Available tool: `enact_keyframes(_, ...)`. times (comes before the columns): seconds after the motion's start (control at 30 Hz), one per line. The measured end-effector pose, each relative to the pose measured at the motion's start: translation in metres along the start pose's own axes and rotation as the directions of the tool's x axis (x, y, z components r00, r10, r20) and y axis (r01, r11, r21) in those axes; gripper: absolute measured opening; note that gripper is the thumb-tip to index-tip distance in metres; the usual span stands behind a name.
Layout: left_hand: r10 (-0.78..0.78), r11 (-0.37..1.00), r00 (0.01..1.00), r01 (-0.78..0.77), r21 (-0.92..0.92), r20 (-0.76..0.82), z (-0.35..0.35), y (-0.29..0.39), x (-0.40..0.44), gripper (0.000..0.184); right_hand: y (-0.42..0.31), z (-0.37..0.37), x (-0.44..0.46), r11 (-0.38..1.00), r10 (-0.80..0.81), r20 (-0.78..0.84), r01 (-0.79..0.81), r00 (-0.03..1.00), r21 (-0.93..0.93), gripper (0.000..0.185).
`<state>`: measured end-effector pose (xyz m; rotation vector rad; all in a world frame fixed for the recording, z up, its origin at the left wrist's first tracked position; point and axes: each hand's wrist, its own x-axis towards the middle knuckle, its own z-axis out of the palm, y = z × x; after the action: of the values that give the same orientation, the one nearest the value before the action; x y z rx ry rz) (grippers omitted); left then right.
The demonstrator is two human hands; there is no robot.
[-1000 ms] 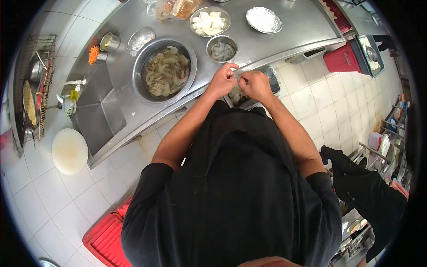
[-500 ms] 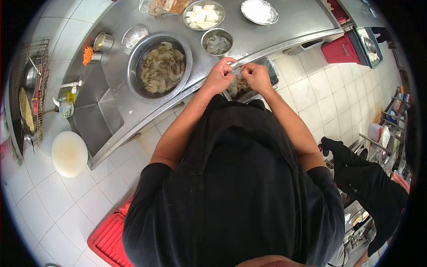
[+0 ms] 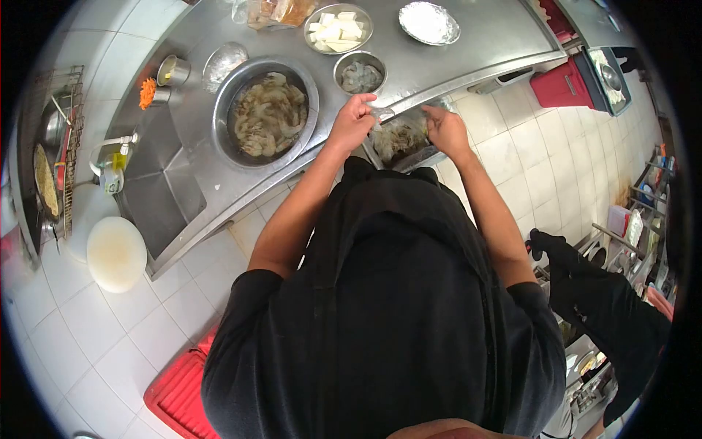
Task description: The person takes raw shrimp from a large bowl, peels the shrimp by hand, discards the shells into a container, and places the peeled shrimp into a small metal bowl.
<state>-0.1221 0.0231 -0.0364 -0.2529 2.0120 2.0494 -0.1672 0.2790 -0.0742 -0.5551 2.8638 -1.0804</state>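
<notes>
My left hand is at the counter's front edge, its fingers closed on a greyish, translucent shrimp. To the right, my right hand hangs over a bin lined with clear plastic; its index finger is stretched out and I see nothing held. Shrimp shells and heads lie in that bin, below the counter edge. Left of my hands, a large metal basin contains whole shrimp in liquid. Just beyond my left hand, a small metal bowl holds peeled shrimp.
A bowl of white chunks and a foil-covered plate stand farther back on the steel counter. A sink is at the left. A red bin stands at right. Another person is at lower right.
My hands have moved apart: the right one has shifted right over the bin and its fingers have loosened. The shrimp now shows at my left fingertips, and more of the shells is visible.
</notes>
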Motion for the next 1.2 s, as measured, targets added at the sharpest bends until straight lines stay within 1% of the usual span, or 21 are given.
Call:
enact_keyframes(0.03,0.008,1.000,1.000,-0.008,-0.019,0.001,0.000,0.002,0.000,0.047,-0.012,0.003,0.003,0.985,-0.013,-0.023,0.017,1.000,0.170,0.030)
enact_keyframes(0.1,0.027,0.999,1.000,-0.027,-0.035,0.012,0.000,0.002,-0.002,0.047,-0.039,0.011,0.007,0.869,-0.021,-0.069,0.052,0.997,0.493,0.032)
enact_keyframes(0.13,0.044,0.999,0.999,-0.044,-0.029,0.021,-0.001,0.001,0.000,0.048,-0.055,0.008,0.011,0.820,-0.011,0.014,0.001,1.000,0.572,0.034)
enact_keyframes(0.23,0.108,0.994,0.993,-0.106,-0.041,0.043,-0.003,-0.003,0.004,0.049,-0.078,0.004,0.033,0.874,-0.019,0.246,-0.104,0.969,0.474,0.029)
enact_keyframes(0.27,0.120,0.992,0.992,-0.118,-0.043,0.037,-0.005,0.000,0.003,0.049,-0.087,-0.001,0.043,0.898,-0.002,0.278,-0.121,0.960,0.423,0.024)
enact_keyframes(0.3,0.131,0.990,0.991,-0.130,-0.048,0.028,-0.008,0.002,0.000,0.049,-0.092,-0.001,0.051,0.886,0.008,0.247,-0.121,0.969,0.447,0.021)
enact_keyframes(0.37,0.122,0.988,0.991,-0.127,-0.085,-0.057,-0.014,0.005,-0.006,0.050,-0.112,-0.009,0.068,0.884,-0.041,0.117,-0.019,0.992,0.466,0.020)
enact_keyframes(0.4,0.115,0.986,0.989,-0.125,-0.109,-0.090,-0.019,0.005,-0.011,0.051,-0.117,-0.008,0.077,0.892,-0.064,0.091,0.016,0.994,0.452,0.021)
enact_keyframes(0.47,0.124,0.990,0.982,-0.132,-0.052,-0.144,-0.031,0.000,-0.023,0.051,-0.123,-0.003,0.099,0.907,-0.102,0.031,0.080,0.994,0.414,0.022)
enact_keyframes(0.5,0.128,0.991,0.978,-0.134,-0.025,-0.168,-0.036,-0.003,-0.029,0.051,-0.127,0.002,0.106,0.935,-0.229,-0.040,0.232,0.973,0.267,0.023)
enact_keyframes(0.53,0.142,0.988,0.972,-0.151,-0.031,-0.188,-0.041,-0.008,-0.036,0.049,-0.131,0.007,0.111,0.923,-0.362,-0.090,0.370,0.928,0.107,0.024)
enact_keyframes(0.57,0.166,0.984,0.964,-0.176,-0.030,-0.207,-0.046,-0.013,-0.045,0.048,-0.135,0.012,0.116,0.870,-0.494,-0.119,0.490,0.861,-0.061,0.026)
enact_keyframes(0.63,0.213,0.973,0.945,-0.227,-0.028,-0.248,-0.054,-0.017,-0.069,0.044,-0.158,0.028,0.118,0.826,-0.562,-0.027,0.563,0.826,0.037,0.024)
enact_keyframes(0.7,0.195,0.973,0.936,-0.222,-0.059,-0.291,-0.064,-0.021,-0.092,0.041,-0.189,0.050,0.112,0.780,-0.622,0.059,0.610,0.781,0.142,0.023)
enact_keyframes(0.77,0.183,0.972,0.929,-0.220,-0.084,-0.321,-0.075,-0.023,-0.112,0.038,-0.222,0.073,0.110,0.685,-0.728,0.176,0.697,0.662,0.210,0.021)
enact_keyframes(0.8,0.191,0.968,0.914,-0.235,-0.084,-0.359,-0.079,-0.023,-0.121,0.034,-0.231,0.092,0.112,0.661,-0.748,0.242,0.725,0.618,0.193,0.022)
enact_keyframes(0.87,0.171,0.965,0.874,-0.241,-0.101,-0.454,-0.090,-0.023,-0.136,0.032,-0.237,0.138,0.119,0.607,-0.769,0.369,0.778,0.523,0.164,0.024)
enact_keyframes(0.97,0.153,0.954,0.795,-0.274,-0.121,-0.587,-0.113,-0.031,-0.149,0.030,-0.253,0.163,0.126,0.536,-0.641,0.637,0.844,0.429,-0.030,0.026)
enact_keyframes(1.03,0.167,0.950,0.732,-0.300,-0.092,-0.661,-0.128,-0.029,-0.159,0.029,-0.255,0.175,0.129,0.469,-0.631,0.676,0.881,0.381,-0.059,0.024)
enact_keyframes(1.1,0.125,0.948,0.701,-0.294,-0.125,-0.702,-0.141,-0.029,-0.167,0.029,-0.255,0.178,0.130,0.399,-0.647,0.690,0.915,0.324,-0.055,0.022)
enact_keyframes(1.2,0.092,0.939,0.659,-0.306,-0.155,-0.746,-0.154,-0.029,-0.168,0.027,-0.260,0.176,0.131,0.387,-0.628,0.697,0.916,0.345,-0.105,0.023)
